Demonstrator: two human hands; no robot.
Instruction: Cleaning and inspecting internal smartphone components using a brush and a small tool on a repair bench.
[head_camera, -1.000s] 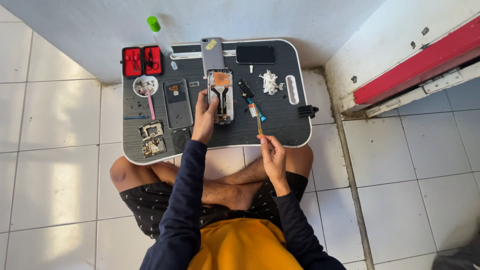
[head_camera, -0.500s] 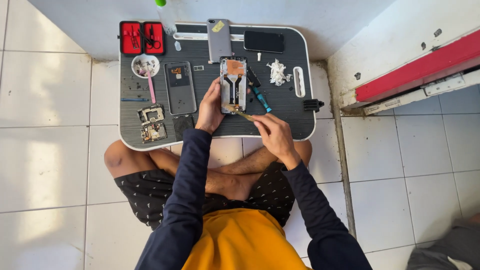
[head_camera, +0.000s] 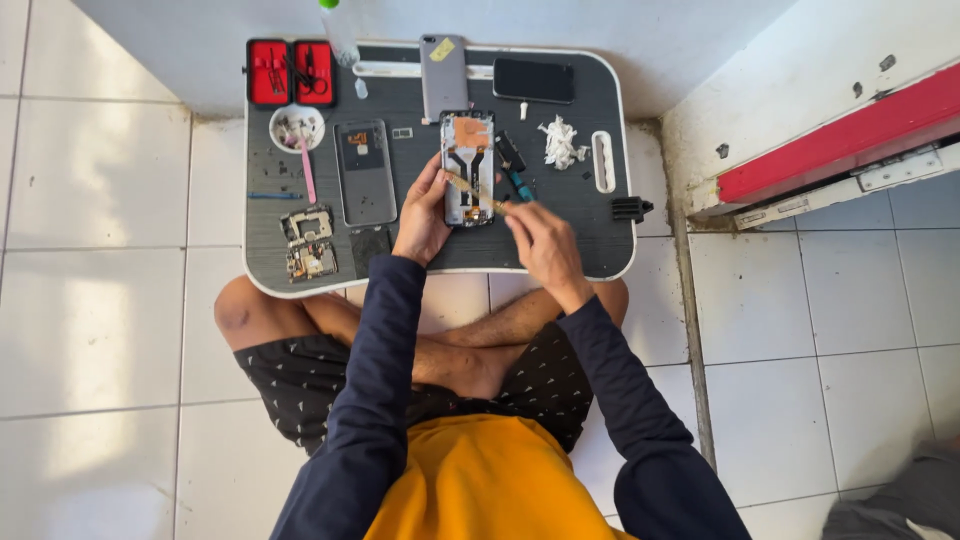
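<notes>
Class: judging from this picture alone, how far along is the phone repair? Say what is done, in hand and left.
Done: the phone lies opened, its back cover and boards set aside on the tray. In hand: the left hand steadies the phone while the right hand works a thin tool across its inside. Left: refitting boards and cover.

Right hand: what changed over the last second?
The right hand came up from the table's near edge to the opened phone, and its thin tool now lies across the phone's inside. The left hand still steadies the phone's left edge. The parts on the table kept their places.
</notes>
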